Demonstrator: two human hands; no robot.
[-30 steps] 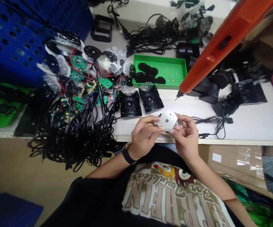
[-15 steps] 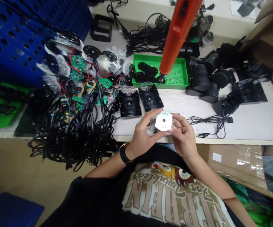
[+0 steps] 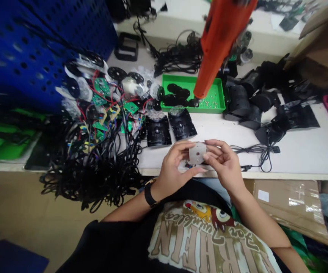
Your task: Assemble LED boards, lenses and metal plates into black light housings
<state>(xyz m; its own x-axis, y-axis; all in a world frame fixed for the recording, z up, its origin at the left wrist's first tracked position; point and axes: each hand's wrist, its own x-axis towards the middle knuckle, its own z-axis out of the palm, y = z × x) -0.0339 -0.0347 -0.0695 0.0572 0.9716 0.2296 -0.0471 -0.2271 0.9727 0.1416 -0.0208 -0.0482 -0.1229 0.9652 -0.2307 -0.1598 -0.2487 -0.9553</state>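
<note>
Both hands hold a small pale plate [image 3: 197,153] with a round centre hole, close to the bench's front edge. My left hand [image 3: 175,163] has its fingers round the plate's left side, the thumb below it. My right hand [image 3: 223,161] grips the right side, its thumb on the plate's face. Part of an assembly shows under the plate, mostly hidden by the fingers. Just beyond the hands stand two black housings [image 3: 157,131] with clear, patterned round ends. An orange power screwdriver [image 3: 213,49] hangs above the green tray [image 3: 223,108], which holds black discs and small screws.
A heap of black cables [image 3: 95,167] with green circuit boards [image 3: 102,87] covers the left side and hangs over the edge. Black rounded housings [image 3: 239,100] are piled at the right, near a thin coiled cable [image 3: 262,151]. A blue perforated bin [image 3: 75,34] stands at the far left.
The plate has tilted and looks greyer, and my left thumb has moved lower, away from its face. My right thumb now lies on the plate. The whole view has shifted slightly.
</note>
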